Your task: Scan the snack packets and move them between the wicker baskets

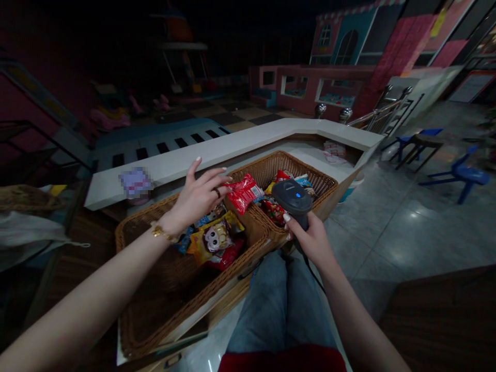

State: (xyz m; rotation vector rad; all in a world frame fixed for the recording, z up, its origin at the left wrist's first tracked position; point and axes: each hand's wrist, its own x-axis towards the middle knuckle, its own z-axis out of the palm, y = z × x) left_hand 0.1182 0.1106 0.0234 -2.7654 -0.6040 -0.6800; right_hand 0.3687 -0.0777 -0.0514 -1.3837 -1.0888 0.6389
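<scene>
My left hand (201,196) reaches over the baskets, its outer fingers spread and the others closed at the edge of a red snack packet (245,193). A barcode shows on the packet, which is above the place where the two baskets meet; my thumb is hidden. My right hand (312,237) is wrapped around the handle of a dark barcode scanner (292,199) with a blue light on top. The scanner's head is just right of the packet. Below my left hand, a yellow snack packet (215,238) with a cartoon face lies among other packets.
The left wicker basket (163,330) and right wicker basket (325,182) stand side by side on a counter with a white ledge (217,155) behind. A cable hangs from the scanner. Blue chairs (465,175) stand to the right. A blurred purple item (135,182) is at the left.
</scene>
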